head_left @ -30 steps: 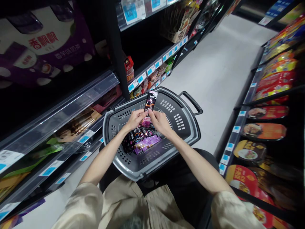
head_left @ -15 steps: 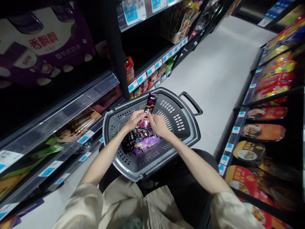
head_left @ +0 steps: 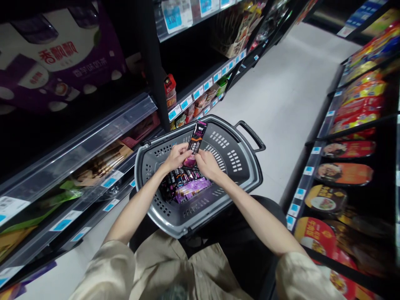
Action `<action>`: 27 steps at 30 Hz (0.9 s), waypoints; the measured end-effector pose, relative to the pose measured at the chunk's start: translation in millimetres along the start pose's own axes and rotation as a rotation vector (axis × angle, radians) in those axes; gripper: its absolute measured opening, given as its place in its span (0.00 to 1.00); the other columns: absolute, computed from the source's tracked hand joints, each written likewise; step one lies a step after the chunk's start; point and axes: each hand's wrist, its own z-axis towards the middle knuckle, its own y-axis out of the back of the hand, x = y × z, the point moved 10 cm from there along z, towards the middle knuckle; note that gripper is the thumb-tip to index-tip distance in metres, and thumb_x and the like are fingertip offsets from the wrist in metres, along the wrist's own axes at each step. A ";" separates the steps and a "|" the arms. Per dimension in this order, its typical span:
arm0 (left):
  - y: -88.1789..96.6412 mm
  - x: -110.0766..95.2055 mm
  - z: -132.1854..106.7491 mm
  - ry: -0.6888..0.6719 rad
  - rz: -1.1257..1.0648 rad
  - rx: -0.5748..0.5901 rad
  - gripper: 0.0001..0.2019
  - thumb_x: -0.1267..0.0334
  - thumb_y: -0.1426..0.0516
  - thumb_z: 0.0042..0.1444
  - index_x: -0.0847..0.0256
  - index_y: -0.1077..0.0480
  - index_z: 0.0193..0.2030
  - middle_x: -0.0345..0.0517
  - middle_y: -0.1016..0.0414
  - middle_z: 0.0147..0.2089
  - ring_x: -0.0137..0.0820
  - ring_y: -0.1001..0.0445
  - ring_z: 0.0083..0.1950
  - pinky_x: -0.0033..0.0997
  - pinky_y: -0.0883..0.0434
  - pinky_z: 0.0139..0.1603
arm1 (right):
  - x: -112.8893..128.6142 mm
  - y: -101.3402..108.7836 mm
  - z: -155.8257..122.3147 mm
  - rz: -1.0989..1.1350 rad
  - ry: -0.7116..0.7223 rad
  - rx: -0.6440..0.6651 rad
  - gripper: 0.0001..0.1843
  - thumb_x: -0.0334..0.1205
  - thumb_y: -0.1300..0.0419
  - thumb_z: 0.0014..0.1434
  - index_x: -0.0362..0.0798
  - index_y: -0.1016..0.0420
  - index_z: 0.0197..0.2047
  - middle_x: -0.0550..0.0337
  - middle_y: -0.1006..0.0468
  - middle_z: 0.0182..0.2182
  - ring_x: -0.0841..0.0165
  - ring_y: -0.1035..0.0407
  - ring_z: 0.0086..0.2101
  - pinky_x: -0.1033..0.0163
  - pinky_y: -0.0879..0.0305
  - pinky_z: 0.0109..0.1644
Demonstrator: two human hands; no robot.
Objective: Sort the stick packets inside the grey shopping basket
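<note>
A grey shopping basket (head_left: 243,175) rests on my lap. Both hands meet over its middle. My left hand (head_left: 175,156) and my right hand (head_left: 208,164) pinch the lower end of a slim black and purple snack packet (head_left: 197,137), which stands upright and leans a little to the right. A pink-purple packet (head_left: 189,162) shows just under my fingers. Several more dark and purple packets (head_left: 187,185) lie on the basket floor beneath my hands.
Dark store shelves with blue price tags (head_left: 186,101) run along the left, with a large purple and white box (head_left: 59,62) on top. Shelves of red and yellow bowl packs (head_left: 346,173) line the right. A pale floor aisle (head_left: 287,96) runs ahead.
The upright packet has tilted slightly to the right and my hands have shifted a little around its base. The basket has stayed put.
</note>
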 end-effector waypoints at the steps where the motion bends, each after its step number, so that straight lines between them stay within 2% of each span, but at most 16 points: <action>1: 0.3 0.5 0.2 0.010 -0.015 -0.004 0.27 0.40 0.39 0.57 0.58 0.43 0.23 0.33 0.48 0.21 0.25 0.49 0.25 0.29 0.50 0.28 | 0.7 -0.8 -0.2 -0.003 0.004 0.004 0.15 0.38 0.57 0.69 0.51 0.35 0.33 0.54 0.24 0.28 0.61 0.32 0.30 0.60 0.46 0.37; 5: 0.7 4.3 0.3 0.057 -0.095 -0.021 0.24 0.41 0.40 0.57 0.59 0.41 0.24 0.35 0.45 0.23 0.26 0.46 0.26 0.29 0.48 0.28 | 6.2 1.5 -1.7 0.050 0.028 -0.012 0.15 0.39 0.58 0.71 0.51 0.34 0.35 0.55 0.23 0.29 0.61 0.31 0.31 0.60 0.44 0.38; 12: 4.9 9.4 1.3 0.063 -0.090 -0.050 0.18 0.47 0.43 0.57 0.59 0.37 0.27 0.39 0.39 0.25 0.31 0.39 0.31 0.30 0.41 0.33 | 13.8 9.4 -2.5 0.269 0.080 -0.023 0.19 0.44 0.56 0.72 0.53 0.39 0.29 0.63 0.29 0.23 0.65 0.34 0.27 0.61 0.44 0.37; 18: 5.8 7.0 0.8 0.052 -0.086 -0.043 0.17 0.47 0.45 0.58 0.61 0.34 0.30 0.41 0.34 0.29 0.33 0.36 0.34 0.32 0.38 0.37 | 8.2 9.0 -0.2 0.385 0.039 -0.010 0.21 0.49 0.53 0.71 0.52 0.39 0.26 0.66 0.32 0.20 0.66 0.35 0.27 0.62 0.44 0.35; 23: 3.5 5.8 -0.3 0.057 -0.066 -0.033 0.20 0.44 0.44 0.58 0.61 0.34 0.28 0.41 0.35 0.27 0.32 0.37 0.32 0.32 0.39 0.33 | 8.0 9.8 -0.1 0.444 0.046 -0.050 0.20 0.51 0.51 0.71 0.51 0.35 0.30 0.65 0.31 0.22 0.66 0.35 0.28 0.62 0.44 0.36; 27: 4.5 8.5 -1.1 0.044 -0.068 -0.055 0.24 0.39 0.42 0.58 0.60 0.37 0.26 0.38 0.38 0.23 0.29 0.39 0.27 0.30 0.42 0.29 | 3.1 10.7 1.7 0.455 0.036 -0.086 0.17 0.50 0.49 0.69 0.52 0.36 0.30 0.66 0.32 0.23 0.66 0.36 0.29 0.62 0.45 0.36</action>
